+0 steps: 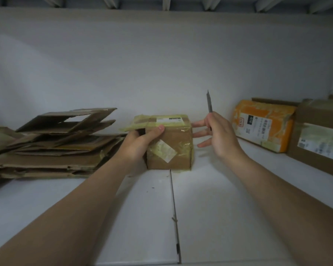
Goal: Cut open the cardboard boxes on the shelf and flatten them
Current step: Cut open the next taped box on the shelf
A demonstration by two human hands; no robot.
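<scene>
While left hand [140, 143] grips small taped box [171, 150] by its left side, right hand [217, 133] just right of the box pinches knife [209, 101], blade up, other fingers straight. Box sits on shelf [210, 198]; flattened stack [56, 146] left of box, orange parcel [263, 125] right.

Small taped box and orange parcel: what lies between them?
Head view: only the right hand, holding a cutter blade-up; the shelf beneath is bare.
</scene>
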